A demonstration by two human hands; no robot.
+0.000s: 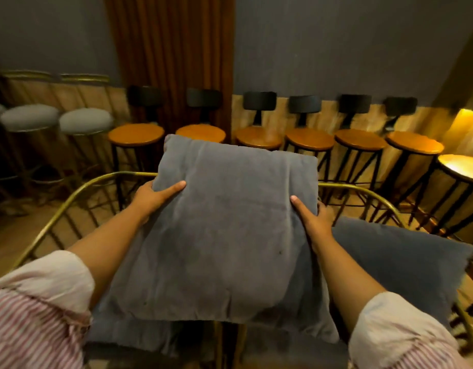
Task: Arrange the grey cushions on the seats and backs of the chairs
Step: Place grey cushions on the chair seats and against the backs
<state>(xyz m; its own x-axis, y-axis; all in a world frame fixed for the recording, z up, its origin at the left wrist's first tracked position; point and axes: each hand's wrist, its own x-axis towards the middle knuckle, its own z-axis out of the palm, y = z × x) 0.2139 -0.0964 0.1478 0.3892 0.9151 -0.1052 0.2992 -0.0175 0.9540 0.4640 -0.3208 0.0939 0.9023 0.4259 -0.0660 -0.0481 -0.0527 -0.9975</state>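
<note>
Both hands clamp one grey cushion (224,230) by its side edges: left hand (152,197) w/ thumb laid flat across the front face and fingers curled behind, right hand (314,222) the same on the opposite edge. Sleeves (40,296) are rolled, pink-striped cloth. Cushion is square, soft, velvety, w/ a few vertical creases, held up above the chair seat. A 2nd grey cushion (405,265) leans at the right, inside the thin curved brass-coloured chair frame (78,193). Beyond, along the wall: row of round wooden-top stools (310,139) on black metal legs w/ small dark backrests, then two grey padded stools (30,117) far left.
</note>
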